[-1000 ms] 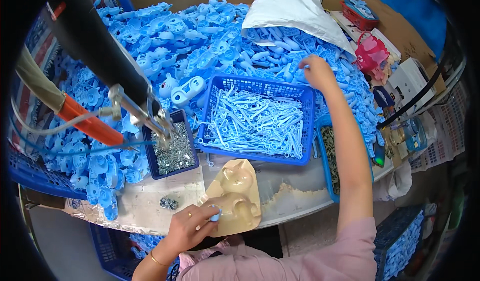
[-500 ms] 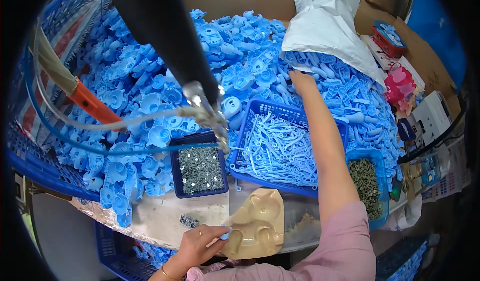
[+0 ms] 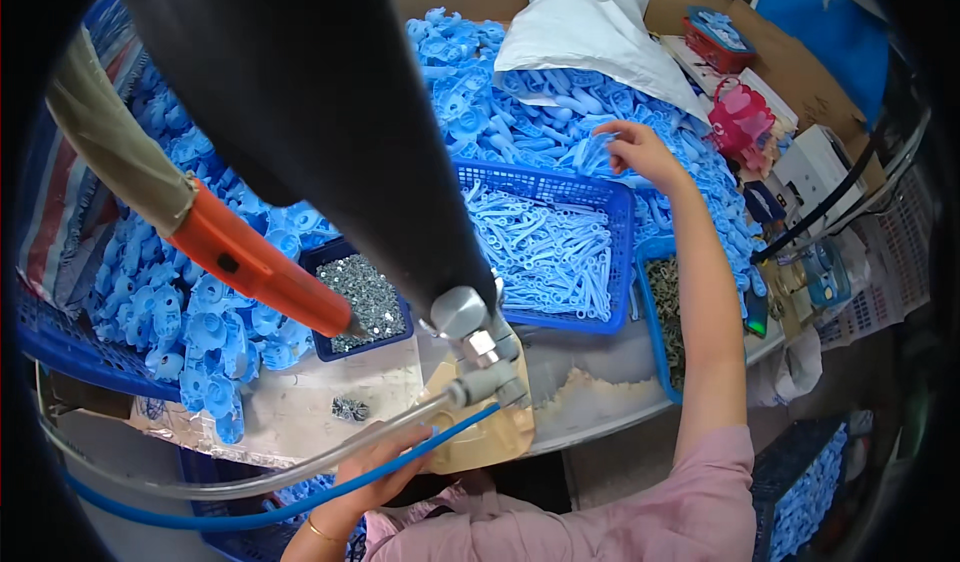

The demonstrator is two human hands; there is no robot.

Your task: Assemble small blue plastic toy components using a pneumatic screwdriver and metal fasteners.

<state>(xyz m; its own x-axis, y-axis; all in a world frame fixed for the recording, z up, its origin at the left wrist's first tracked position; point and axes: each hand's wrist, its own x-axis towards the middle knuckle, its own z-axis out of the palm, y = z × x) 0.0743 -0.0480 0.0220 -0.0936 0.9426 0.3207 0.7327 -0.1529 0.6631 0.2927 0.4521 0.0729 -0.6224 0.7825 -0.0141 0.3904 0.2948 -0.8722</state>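
My left hand (image 3: 385, 467), partly behind the hoses, is closed at the edge of the beige moulded fixture (image 3: 508, 427). A bit of a small blue plastic piece (image 3: 434, 430) shows at its fingertips. Above the pile of blue plastic parts (image 3: 560, 127), my right hand (image 3: 645, 154) has its fingers curled, and a pale blue plastic part appears to sit between thumb and forefinger. Just below that hand is a blue basket (image 3: 585, 190) of slim light blue link-shaped pieces (image 3: 550, 252). The black arm of an overhead tool (image 3: 330, 132) covers much of the middle.
An orange-handled tool (image 3: 262, 260) reaches over a dark tray of small metal pieces (image 3: 365, 292). Clear and blue hoses (image 3: 300, 510) cross in front. Screws fill a blue tray (image 3: 650, 252) beside my right forearm. A white sack (image 3: 590, 32) lies over the far parts.
My right hand has come up off the pile and its fingers now show. The view has shifted, so the black tool arm and hoses look larger and cover part of my left hand and the fixture.
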